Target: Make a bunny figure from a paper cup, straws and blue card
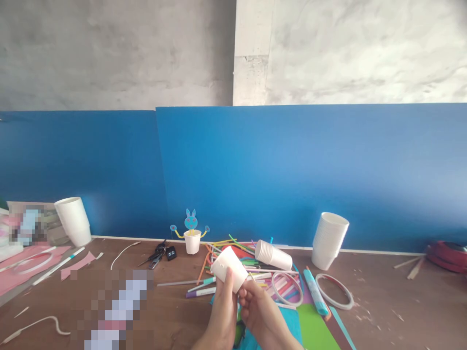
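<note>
From the head view, we hold a white cup (229, 269) up over the near side of the counter (175, 321). Our left hand (223, 304) is curled around it from below, thumb pressed flat along its wall. Our right hand (260, 306) has thumb and forefinger pinched together at the cup's lower right edge, on what looks like a thin yellowish piece (250, 276); it is too small for us to name.

What could go wrong, we judge: if our left thumb pushes too hard, the thin wall may buckle, and a push from the right fingertips could turn the cup in our grip or bend the piece. Should the cup slip, it would probably fall on the heap of coloured sticks (219, 250) behind it, or roll against the cups lying nested (273, 255), since that patch is crowded.

As for looks, the cup is plain, matt white, tapered and tilted, with small bumps or specks near its left edge; we cannot tell whether they are holes. Behind it, to the left, a blue rabbit figure (190, 222) stands up from another white cup (192, 243).
</note>
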`<state>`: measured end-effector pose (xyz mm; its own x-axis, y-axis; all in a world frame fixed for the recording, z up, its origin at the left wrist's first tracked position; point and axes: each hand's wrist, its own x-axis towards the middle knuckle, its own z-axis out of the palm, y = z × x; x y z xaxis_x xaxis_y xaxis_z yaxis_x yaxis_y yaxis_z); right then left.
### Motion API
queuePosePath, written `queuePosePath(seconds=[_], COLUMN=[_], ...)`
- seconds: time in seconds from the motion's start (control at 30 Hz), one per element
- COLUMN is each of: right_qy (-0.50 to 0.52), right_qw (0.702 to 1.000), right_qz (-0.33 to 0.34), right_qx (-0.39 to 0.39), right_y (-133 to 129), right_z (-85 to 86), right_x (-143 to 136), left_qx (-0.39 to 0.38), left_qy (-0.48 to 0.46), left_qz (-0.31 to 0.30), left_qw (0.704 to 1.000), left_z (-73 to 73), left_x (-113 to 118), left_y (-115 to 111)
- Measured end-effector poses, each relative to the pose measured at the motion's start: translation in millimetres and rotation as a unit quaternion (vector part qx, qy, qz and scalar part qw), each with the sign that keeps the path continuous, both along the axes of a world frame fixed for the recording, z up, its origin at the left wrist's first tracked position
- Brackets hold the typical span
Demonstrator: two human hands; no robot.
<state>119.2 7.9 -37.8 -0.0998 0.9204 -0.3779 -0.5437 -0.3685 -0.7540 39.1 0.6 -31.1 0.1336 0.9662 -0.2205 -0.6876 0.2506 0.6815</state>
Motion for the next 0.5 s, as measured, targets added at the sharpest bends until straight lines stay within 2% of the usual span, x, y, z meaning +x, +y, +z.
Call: queuePosePath(seconds=[0.07, 0.13, 0.27, 0.5], right_qy=[0.074, 0.116, 0.157, 0.217], right_qw=[0.994, 0.985, 0.974, 0.949], right_qz=[0.036, 0.065, 0.110, 0.190], right_qx=[-0.078, -0.108, -0.123, -0.130], right_y=[-1.4, -2.6, -3.2, -1.3], right_z=[7.7, 14.3, 19.8, 15.4], right_x=[1.3, 4.0, 9.5, 14.0], left_qx=[0.016, 0.019, 0.033, 0.047], left_qy=[-0.001, -0.005, -0.006, -0.036], left_qz=[0.021, 0.020, 0.024, 0.033], left_qw=[1.000, 1.000, 0.999, 0.998], left_z=[1.7, 2.8, 1.3, -5.5], left_x=[-0.8, -2.3, -5.3, -7.0], left_y=[-0.7, -1.2, 0.0, 1.5])
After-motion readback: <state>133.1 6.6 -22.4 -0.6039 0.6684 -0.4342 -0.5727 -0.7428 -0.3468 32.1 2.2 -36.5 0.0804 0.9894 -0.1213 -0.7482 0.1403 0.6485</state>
